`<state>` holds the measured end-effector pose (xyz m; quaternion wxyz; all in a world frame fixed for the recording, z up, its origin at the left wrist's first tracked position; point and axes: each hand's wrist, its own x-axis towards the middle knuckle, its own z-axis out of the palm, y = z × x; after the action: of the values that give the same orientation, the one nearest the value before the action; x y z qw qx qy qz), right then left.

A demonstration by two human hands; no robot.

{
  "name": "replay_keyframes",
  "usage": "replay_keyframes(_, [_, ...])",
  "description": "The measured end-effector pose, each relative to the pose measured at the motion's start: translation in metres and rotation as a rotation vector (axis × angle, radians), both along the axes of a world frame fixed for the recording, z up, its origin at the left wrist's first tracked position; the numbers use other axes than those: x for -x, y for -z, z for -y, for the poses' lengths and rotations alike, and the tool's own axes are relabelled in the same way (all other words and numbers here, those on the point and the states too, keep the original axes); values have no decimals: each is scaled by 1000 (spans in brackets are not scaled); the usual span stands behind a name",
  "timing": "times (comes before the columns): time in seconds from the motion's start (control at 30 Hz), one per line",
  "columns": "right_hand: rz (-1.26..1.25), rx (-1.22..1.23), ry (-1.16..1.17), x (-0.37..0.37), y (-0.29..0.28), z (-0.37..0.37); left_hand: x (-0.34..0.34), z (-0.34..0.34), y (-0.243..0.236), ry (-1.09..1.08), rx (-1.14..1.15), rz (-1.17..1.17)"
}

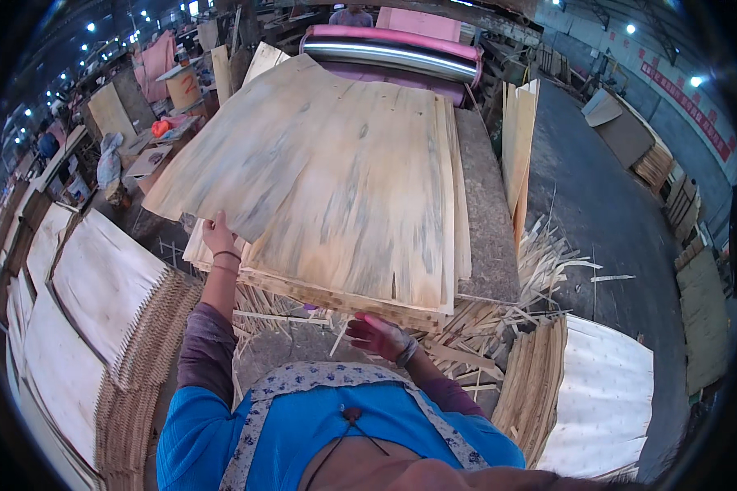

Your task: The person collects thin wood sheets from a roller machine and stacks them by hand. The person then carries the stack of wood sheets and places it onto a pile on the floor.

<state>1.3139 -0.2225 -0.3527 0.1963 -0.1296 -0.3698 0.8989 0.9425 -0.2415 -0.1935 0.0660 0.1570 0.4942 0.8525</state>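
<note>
The left hand pinches the near left edge of a thin wood sheet. I see the right hand empty, fingers loosely open near the front of the stack; I cannot tell if they touch. The sheet lies atop the stack, before a shiny roller.

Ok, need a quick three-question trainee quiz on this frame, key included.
1. Which hand holds the near left edge of the top veneer sheet?
2. True or false: the right hand is clenched in a fist.
3. Fill in: just beyond the sheet's far end lies a shiny metal ____.

Key:
1. The left hand.
2. False; its fingers are extended.
3. Roller.
</note>
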Motion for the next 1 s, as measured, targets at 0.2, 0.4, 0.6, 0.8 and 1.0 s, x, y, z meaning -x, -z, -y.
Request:
replay_keyframes(0.2, [-133, 74, 23, 24, -5, -7, 0, 1, -35, 211, -76, 19])
replay_keyframes(0.4, [-156, 410, 220, 53, -26, -15, 30, -4, -17, 369, -69, 255])
replay_keyframes(0.6, [198, 323, 444, 68, -29, -34, 83, -2, 35, 589, 4, 427])
replay_keyframes(0.8, [408, -166, 712, 58, -44, -4, 92, 18, 104, 789, 77, 447])
replay_keyframes(1.0, [365, 7, 767, 31, -28, 46, 84, 76, 166, 951, 293, 751])
